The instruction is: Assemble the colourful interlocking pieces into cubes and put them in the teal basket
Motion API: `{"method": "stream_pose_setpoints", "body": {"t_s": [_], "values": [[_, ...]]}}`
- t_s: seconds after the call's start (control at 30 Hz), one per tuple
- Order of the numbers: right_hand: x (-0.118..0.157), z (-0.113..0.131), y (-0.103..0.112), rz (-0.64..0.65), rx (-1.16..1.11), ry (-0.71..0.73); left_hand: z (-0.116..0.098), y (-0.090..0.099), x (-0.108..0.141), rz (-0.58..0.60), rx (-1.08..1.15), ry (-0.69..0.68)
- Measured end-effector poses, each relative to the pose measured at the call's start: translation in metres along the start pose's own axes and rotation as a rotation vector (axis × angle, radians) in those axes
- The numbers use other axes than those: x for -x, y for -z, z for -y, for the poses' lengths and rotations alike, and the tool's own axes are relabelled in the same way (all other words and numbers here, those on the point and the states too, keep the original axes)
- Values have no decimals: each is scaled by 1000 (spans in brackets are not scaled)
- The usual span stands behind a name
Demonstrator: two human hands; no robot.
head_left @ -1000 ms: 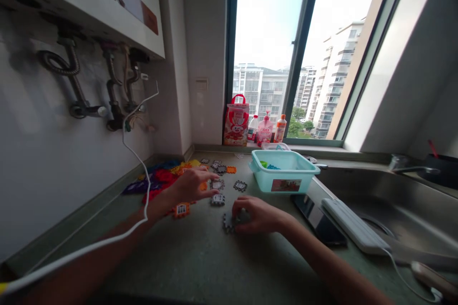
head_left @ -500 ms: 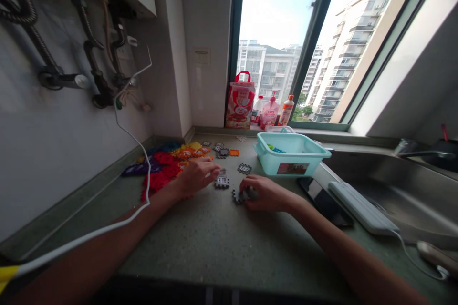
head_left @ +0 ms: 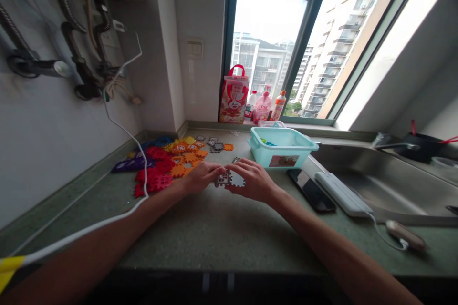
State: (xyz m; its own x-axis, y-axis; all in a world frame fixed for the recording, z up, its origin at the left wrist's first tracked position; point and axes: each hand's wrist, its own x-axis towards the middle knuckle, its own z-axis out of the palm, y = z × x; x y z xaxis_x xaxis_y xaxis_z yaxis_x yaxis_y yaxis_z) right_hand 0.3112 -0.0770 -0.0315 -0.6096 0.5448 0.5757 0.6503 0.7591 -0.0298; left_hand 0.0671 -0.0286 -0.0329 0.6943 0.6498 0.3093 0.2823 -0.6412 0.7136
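Left hand (head_left: 204, 176) and right hand (head_left: 252, 177) meet above the middle of the table (head_left: 200, 240). Left fingers pinch the side of a window-patterned grey piece (head_left: 223, 179). Right fingers curve round a paler grey piece (head_left: 238, 179), thumb beneath, the others over the top. The two pieces sit side by side between the hands; cannot tell whether their teeth are locked.

Step looks like fitting one toothed edge to the other. Best done with edges lined up first, teeth facing gaps, then even thumb pressure along the seam; a skewed push could bend teeth or pop a corner loose. Fingertips are better kept off the joining edge.

Room: widest bare stretch runs from the wrists to the table's front edge. Left is tighter: orange pieces (head_left: 189, 157) and red pieces (head_left: 157, 174) spread beside the left forearm, and a white cable (head_left: 121, 215) crosses above it. Turquoise bin (head_left: 259, 153) limits reach beyond the right hand; phone (head_left: 311, 190) and power strip (head_left: 341, 194) lie right, before the sink (head_left: 361, 164).
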Motion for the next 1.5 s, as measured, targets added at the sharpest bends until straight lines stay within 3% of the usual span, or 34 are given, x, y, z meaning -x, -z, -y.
{"method": "stream_pose_setpoints", "body": {"t_s": [0.13, 0.27, 0.4, 0.6, 0.93, 1.27, 1.5], "values": [[4, -14, -1, 0, 0, -129, 9, 22, 3, -71, -415, -41], [10, -29, -4, 27, -7, -258, 23, 31, 5, -4, -727, 2], [12, -32, -10, 72, -53, -281, 25, 24, 2, 24, -702, 16], [6, -16, -16, 146, -125, -226, 17, 14, 0, 44, -669, -44], [2, -10, -24, 255, -109, -223, 14, 12, 1, 36, -646, -67], [12, -27, 14, 331, -92, -268, 17, 15, 1, 48, -628, -68], [11, -31, 15, 357, -182, -227, 26, 18, 0, 52, -608, -93]]}}
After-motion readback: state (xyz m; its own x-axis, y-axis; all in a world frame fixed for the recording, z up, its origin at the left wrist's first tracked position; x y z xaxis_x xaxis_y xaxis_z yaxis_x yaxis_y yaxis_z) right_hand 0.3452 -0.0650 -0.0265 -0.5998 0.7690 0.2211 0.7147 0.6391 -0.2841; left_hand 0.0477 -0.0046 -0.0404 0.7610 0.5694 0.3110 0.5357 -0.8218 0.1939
